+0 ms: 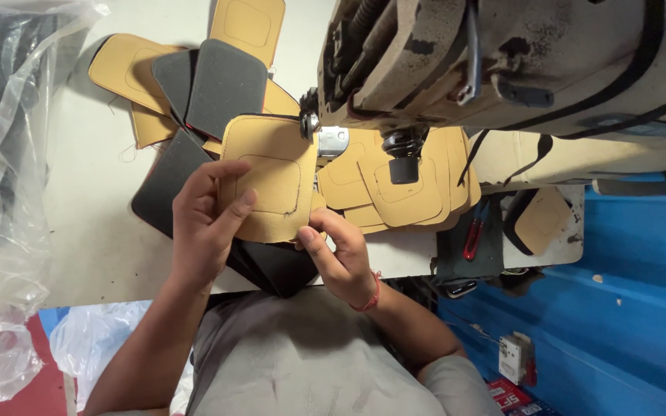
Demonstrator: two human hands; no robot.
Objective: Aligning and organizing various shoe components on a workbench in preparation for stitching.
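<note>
Head view: left hand (206, 223) and right hand (337, 258) both pinch a tan stitched panel (267, 177) at the sewing machine (502, 62); stitched panels (395, 185) piled beyond, black foam pieces (221, 85) unsewn on the table (86, 231).

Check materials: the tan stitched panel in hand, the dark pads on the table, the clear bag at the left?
Tan panel: looks like suede or faux leather, matte with a fine nap, and a dark stitched rounded square on it. Held in the left hand and right hand.
Dark pads: probably foam-backed fabric, dull grainy grey with a thick edge.
Clear bag: thin plastic film, glossy and crinkled.
</note>
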